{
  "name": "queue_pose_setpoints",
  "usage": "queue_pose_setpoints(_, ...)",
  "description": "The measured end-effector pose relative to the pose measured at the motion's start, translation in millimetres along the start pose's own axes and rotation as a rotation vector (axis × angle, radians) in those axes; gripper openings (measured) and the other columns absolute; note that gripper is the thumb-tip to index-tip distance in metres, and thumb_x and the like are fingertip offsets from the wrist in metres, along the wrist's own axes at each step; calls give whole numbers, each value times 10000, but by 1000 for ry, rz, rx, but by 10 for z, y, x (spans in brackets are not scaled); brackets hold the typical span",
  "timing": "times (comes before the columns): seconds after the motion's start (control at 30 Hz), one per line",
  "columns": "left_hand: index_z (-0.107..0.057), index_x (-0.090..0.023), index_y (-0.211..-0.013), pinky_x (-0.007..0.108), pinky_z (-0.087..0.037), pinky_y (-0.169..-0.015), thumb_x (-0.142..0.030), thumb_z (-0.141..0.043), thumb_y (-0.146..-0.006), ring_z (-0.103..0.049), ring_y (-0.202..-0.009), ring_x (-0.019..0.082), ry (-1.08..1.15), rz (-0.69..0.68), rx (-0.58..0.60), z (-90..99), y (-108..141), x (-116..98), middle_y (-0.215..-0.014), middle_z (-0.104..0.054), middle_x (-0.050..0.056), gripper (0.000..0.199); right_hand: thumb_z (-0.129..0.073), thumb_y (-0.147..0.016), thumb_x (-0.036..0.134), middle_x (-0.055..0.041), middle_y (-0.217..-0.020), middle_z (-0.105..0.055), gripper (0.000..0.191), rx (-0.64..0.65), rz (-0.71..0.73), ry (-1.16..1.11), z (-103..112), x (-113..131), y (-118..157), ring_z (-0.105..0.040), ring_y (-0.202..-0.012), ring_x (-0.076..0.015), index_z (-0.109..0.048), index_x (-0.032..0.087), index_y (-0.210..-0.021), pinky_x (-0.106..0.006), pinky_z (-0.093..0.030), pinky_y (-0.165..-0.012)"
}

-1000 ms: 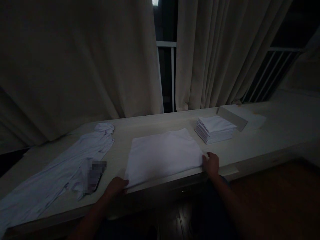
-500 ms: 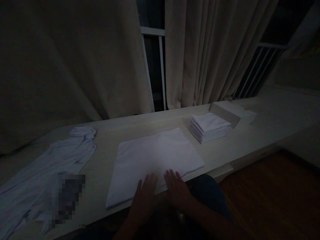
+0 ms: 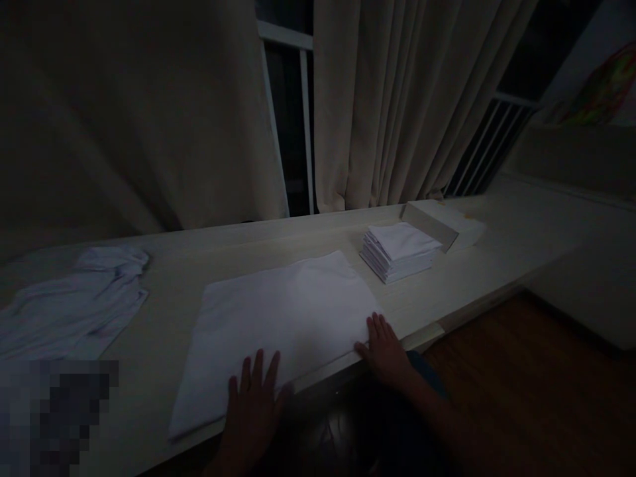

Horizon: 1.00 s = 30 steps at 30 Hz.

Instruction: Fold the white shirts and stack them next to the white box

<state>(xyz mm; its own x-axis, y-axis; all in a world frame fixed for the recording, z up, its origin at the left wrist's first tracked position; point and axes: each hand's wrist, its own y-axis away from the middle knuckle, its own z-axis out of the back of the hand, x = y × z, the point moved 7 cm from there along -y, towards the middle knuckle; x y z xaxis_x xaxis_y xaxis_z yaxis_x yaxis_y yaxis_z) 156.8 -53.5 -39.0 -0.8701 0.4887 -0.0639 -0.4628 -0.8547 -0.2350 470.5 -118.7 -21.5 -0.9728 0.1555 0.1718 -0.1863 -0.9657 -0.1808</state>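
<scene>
A white cloth (image 3: 278, 318), folded to a flat rectangle, lies spread before me at the front of the long white surface. On its near edge rests my left hand (image 3: 252, 401), fingers spread and palm down. At the cloth's near right corner is my right hand (image 3: 387, 354), its fingers laid over the edge and the thumb held apart. Neither hand grips anything that I can see. Beyond the cloth to the right sits a neat stack of folded white cloths (image 3: 402, 252).
A white box (image 3: 442, 222) stands behind the stack. Crumpled white fabric (image 3: 84, 298) lies at the left, near a blurred-out patch. Beige curtains (image 3: 377, 99) hang along the back before a barred window. Below the surface at right is a brown floor (image 3: 517, 371).
My hands have moved apart: the right has slid to the cloth's right corner, the left towards the left with its fingers wider. The view has shifted a little to the right.
</scene>
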Motion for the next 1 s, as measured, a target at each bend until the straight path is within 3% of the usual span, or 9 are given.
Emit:
queue_pose_setpoints(0.13,-278,-83,-1463,551,-258,-1112,-568,-319,-884,-83,-1446,375,60,141,17,46,-29,260,-1556,-201,212,757,-289,-954,586,-265,-1459,-350,737,-160,-144,-10,76,-40,-39,-259,-1389,-386,-431,2,-1380,-572,-258,-1093)
queue_pose_setpoints(0.23,-291,-16,-1441,518,-223,-1138,-576,-309,-882,-76,-1451,359,23,194,-26,203,-63,388,-1544,-208,244,792,-325,-948,576,-242,-1504,-274,733,-230,-71,10,141,108,-133,-161,-1420,-380,-382,13,-1414,-578,-192,-1118)
queue_pose_setpoints(0.33,-289,-32,-1445,535,-198,-1139,-595,-317,-875,-94,-1448,371,-40,236,-53,277,-68,477,-1541,-204,255,801,-306,-949,586,-200,-1537,-217,747,-187,13,-1,86,218,-327,-105,-1439,-332,-320,34,-1453,-527,-171,-1140)
queue_pose_setpoints(0.5,-274,-76,-1462,572,-175,-1126,-650,-347,-845,-119,-1437,402,-84,294,-68,177,-10,599,-1543,-192,259,846,-258,-942,622,-220,-1514,-271,794,-77,26,2,-208,136,-622,-164,-1430,-320,-326,8,-1443,-498,-180,-1137)
queue_pose_setpoints(0.63,-285,-83,-1460,567,-163,-1131,-654,-338,-847,-114,-1439,396,-83,282,-75,126,-6,599,-1545,-198,250,839,-294,-919,639,-247,-1499,-285,822,-102,-4,7,-292,38,-592,-174,-1424,-343,-351,-7,-1425,-526,-188,-1125)
queue_pose_setpoints(0.83,-333,-93,-1437,548,-190,-1135,-642,-325,-855,-170,-1435,367,-33,267,-89,135,-52,578,-1535,-253,225,800,-308,-939,561,-234,-1459,-373,694,-153,0,49,-173,18,-481,-231,-1402,-375,-435,44,-1383,-579,-212,-1106)
queue_pose_setpoints(0.93,-353,-62,-1419,531,-199,-1142,-623,-332,-855,-180,-1437,350,-4,314,-127,188,4,650,-1525,-285,220,795,-295,-958,518,-249,-1469,-346,674,-182,84,68,-81,293,-542,-227,-1406,-362,-430,7,-1377,-558,-229,-1119)
queue_pose_setpoints(1.0,-331,-20,-1419,520,-194,-1148,-627,-342,-845,-157,-1442,352,10,371,-156,215,83,722,-1528,-263,237,836,-299,-975,469,-212,-1484,-340,609,-161,212,20,-51,719,-590,-247,-1407,-323,-416,50,-1400,-523,-270,-1120)
